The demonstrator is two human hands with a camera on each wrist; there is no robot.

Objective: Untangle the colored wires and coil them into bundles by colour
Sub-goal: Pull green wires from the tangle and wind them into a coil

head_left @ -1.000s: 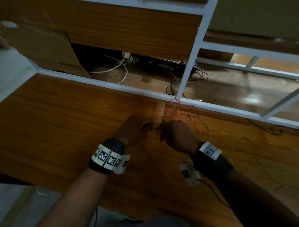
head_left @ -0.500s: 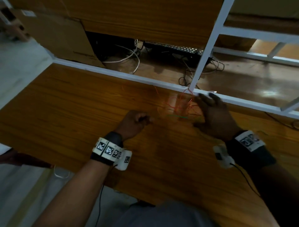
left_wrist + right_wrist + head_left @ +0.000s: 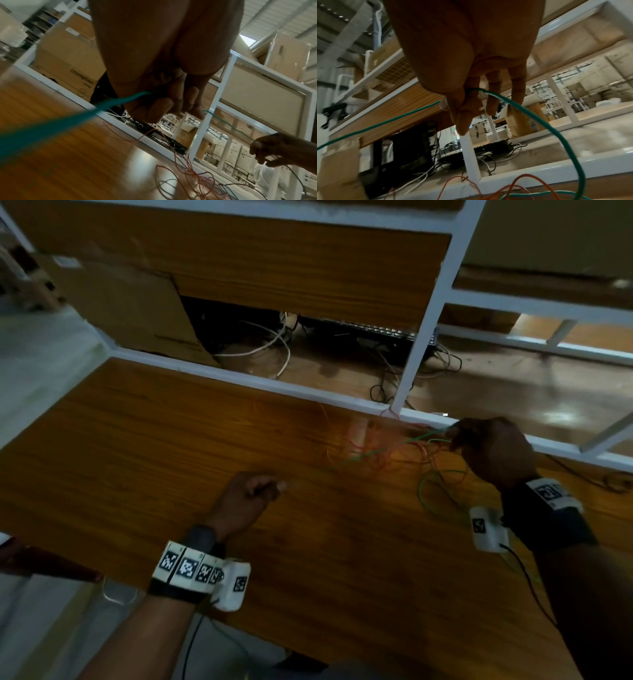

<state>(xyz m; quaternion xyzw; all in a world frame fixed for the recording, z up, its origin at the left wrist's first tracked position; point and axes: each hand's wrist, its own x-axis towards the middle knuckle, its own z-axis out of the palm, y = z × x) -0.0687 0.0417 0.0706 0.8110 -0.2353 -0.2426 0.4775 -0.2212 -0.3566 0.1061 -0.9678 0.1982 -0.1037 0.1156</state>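
Note:
A tangle of thin orange and red wires [image 3: 376, 446] lies on the wooden table [image 3: 137, 446] by its far rail. A green wire [image 3: 359, 455] stretches taut across the tangle between my hands. My left hand [image 3: 274, 486] is curled in a fist at mid-table and grips one stretch of the green wire [image 3: 130, 97]. My right hand [image 3: 455, 436] is raised near the rail and pinches the green wire [image 3: 539, 121] between thumb and forefinger. A slack green loop [image 3: 431, 484] hangs below the right hand. Orange wires [image 3: 522, 180] lie under it.
A white metal rail [image 3: 274, 385] and an upright post [image 3: 424, 337] border the table's far side. Beyond them are a black keyboard [image 3: 370, 332], white cables [image 3: 270, 347] and a cardboard box [image 3: 130, 302]. The table's left edge drops to the floor.
The hands were together at the tangle, then parted. My right hand, open over the wires half a second ago, now pinches the green wire, drawn rightward. The left hand stayed at mid-table.

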